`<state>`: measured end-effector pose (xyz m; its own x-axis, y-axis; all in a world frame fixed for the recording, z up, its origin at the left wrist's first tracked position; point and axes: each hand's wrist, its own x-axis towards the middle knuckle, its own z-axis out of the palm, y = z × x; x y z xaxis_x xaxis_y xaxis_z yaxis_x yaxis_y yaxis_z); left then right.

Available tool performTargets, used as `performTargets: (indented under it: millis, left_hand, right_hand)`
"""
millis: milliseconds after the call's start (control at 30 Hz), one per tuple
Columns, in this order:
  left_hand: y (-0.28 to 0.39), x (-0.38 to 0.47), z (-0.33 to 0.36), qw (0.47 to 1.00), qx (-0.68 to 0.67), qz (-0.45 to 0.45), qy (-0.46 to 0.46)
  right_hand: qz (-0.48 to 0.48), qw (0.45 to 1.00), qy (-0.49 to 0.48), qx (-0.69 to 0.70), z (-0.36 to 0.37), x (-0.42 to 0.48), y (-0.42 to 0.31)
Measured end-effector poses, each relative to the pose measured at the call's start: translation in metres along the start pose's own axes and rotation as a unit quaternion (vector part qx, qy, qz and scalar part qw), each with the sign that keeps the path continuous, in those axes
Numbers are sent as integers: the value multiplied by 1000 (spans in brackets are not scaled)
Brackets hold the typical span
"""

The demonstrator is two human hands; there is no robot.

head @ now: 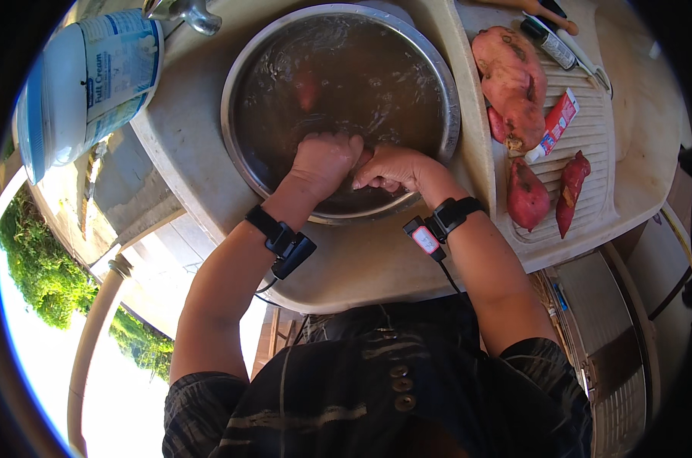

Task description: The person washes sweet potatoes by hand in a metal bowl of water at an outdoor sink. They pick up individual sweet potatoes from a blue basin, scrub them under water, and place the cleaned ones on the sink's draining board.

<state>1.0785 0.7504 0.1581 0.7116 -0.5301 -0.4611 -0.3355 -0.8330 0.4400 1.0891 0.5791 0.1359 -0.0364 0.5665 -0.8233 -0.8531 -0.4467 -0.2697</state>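
A round stainless steel basin (227, 123) of murky brown water stands in the sink. Over its near side, my left hand (327, 159) is curled into a fist, knuckles up. My right hand (396, 169) meets it from the right, fingers bent and thumb pointing left. A small reddish patch shows between the two hands, but whether it is a sweet potato or skin I cannot tell. What the palms enclose is hidden. Farther back in the water, a red sweet potato (307, 91) shows dimly beneath the surface.
On the ribbed drainboard (595, 200) at right lie a large knobbly sweet potato (509, 80), two smaller red ones (527, 197) (572, 192), a toothpaste tube (556, 123) and a dark bottle (555, 48). A plastic tub (65, 109) and metal tap (194, 14) are upper left.
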Motion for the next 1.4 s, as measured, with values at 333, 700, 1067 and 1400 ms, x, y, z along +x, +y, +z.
performTargets:
  millis: [333, 700, 1067, 1400]
  left_hand:
    - [5, 10, -24, 903, -306, -296, -49]
    - [27, 2, 0, 856, -454, -225, -102]
    - [35, -17, 22, 787, -570, -235, -29]
    - [34, -8, 14, 814, -495, -222, 206]
  right_hand:
    - [-310, 902, 198, 227, 40, -14, -4]
    - [-296, 890, 222, 266, 42, -7, 14]
    - [-205, 792, 223, 530, 25, 2, 21]
    - [-247, 769, 291, 513, 33, 9, 12]
